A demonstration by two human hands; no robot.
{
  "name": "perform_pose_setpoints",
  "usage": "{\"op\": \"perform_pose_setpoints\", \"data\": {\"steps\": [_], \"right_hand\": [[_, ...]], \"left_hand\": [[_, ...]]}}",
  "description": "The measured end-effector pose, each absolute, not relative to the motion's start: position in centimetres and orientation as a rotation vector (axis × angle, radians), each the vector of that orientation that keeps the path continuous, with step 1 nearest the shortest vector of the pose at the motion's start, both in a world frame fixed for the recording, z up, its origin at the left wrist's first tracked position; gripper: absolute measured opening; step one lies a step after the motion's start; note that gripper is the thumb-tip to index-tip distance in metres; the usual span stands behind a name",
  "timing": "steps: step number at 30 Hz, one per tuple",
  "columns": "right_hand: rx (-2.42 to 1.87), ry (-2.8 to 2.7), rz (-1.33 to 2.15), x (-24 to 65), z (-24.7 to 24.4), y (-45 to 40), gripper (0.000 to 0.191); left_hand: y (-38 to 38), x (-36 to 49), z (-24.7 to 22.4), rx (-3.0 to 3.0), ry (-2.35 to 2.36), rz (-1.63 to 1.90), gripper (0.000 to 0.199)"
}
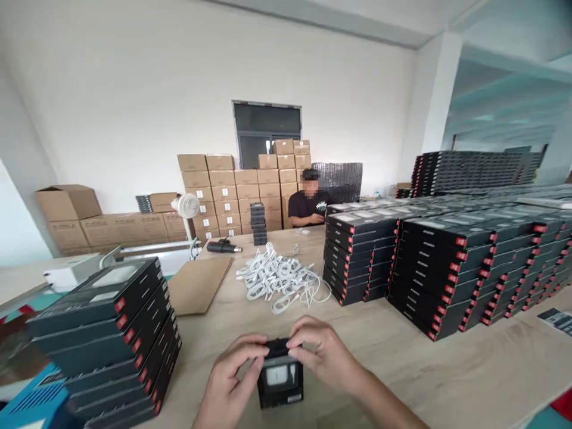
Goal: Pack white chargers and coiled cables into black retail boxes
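Black box (281, 387), top edge seemingly being worked
Left hand (227, 378) and right hand (326, 354) pinch its upper corners, fingers (250, 345) nearly closed; even pressure seems called for.

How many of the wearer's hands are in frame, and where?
2: left hand at the upper left of the small black box, right hand at its upper right.

I get bright, diffuse light over the pale wood-grain surface (366, 351), with soft shadows; wide-angle distortion tilts the left stack of black, red-labelled cardboard boxes (107, 339), and small print blurs.
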State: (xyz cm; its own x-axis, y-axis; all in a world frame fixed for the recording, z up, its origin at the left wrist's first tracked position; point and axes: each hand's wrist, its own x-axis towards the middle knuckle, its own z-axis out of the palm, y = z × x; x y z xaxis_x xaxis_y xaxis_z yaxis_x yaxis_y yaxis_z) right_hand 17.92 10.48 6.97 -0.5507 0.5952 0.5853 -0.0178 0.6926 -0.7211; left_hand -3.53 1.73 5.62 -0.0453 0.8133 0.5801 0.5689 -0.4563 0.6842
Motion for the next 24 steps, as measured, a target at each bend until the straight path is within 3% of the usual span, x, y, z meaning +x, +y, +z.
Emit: {"op": "perform_pose_setpoints", "data": {"steps": [6,8,12,14,19,24], "right_hand": [[-0.465,-2.085,0.903,19.4,5.1,11.0,0.017],[-0.48,-2.07,0.917,19.4,4.1,11.2,0.021],[-0.597,-1.758,1.011,17.8,3.1,11.4,0.025],[-0.68,-1.547,1.111,16.5,3.5,11.3,0.035],[-0.635,-1.403,1.299,14.0,5.3,10.0,0.056],[-0.61,-1.489,1.323,13.7,2.8,10.4,0.047]], "left_hand": [[1.3,-3.6,3.6,1.892,1.412,1.505,0.025],[1.1,-3.0,2.0,1.827,1.432,1.51,0.033],[0.2,0.0,-1.7,1.684,1.744,1.592,0.106],[-0.2,1.4,-2.8,1.772,2.01,1.51,0.126],[-2.3,-0.1,1.3,2.069,2.405,1.434,0.099],[-5.8,-7.4,15.1,2.151,2.569,1.57,0.07]]}}
